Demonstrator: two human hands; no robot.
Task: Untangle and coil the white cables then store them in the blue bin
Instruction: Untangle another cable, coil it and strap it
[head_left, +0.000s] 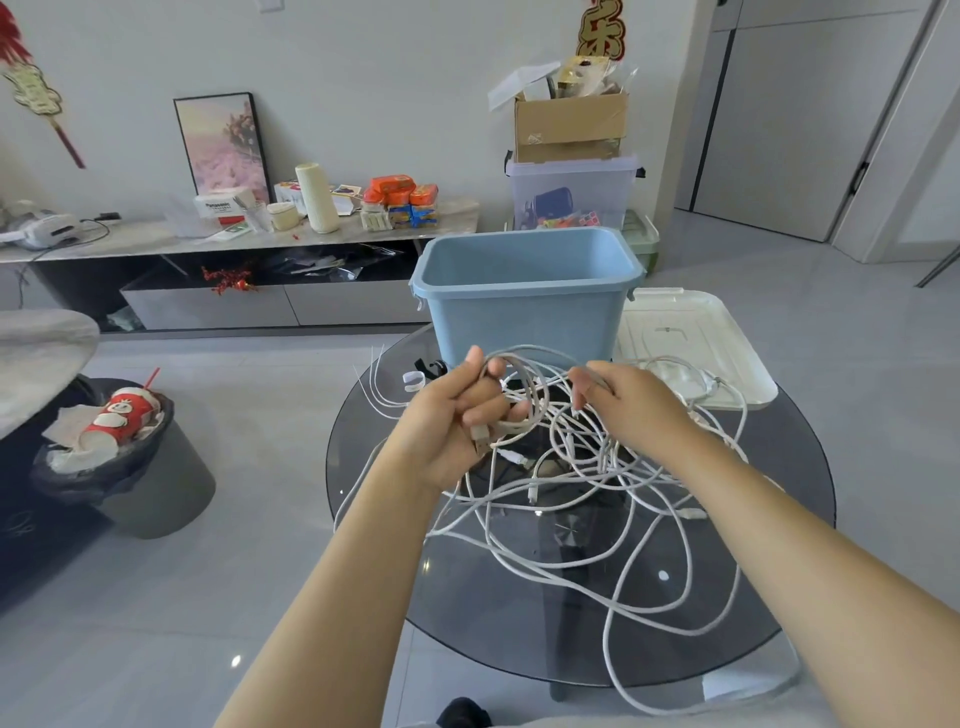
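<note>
Above the round dark glass table, the left hand grips a half-wound coil of white cables; the right hand pinches one strand. Coiling is underway; next, probably free that strand before the empty blue plastic bin.

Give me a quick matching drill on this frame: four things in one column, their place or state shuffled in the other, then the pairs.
Things:
1. blue bin
2. white lid
3. left hand
4. tangled white cables

Places or states:
A. flat on the glass table, right of the bin
B. gripping a partly coiled cable
C. upright at the table's far edge, no cables visible inside
D. sprawled loose across the tabletop

Pairs: 1-C, 2-A, 3-B, 4-D
</note>
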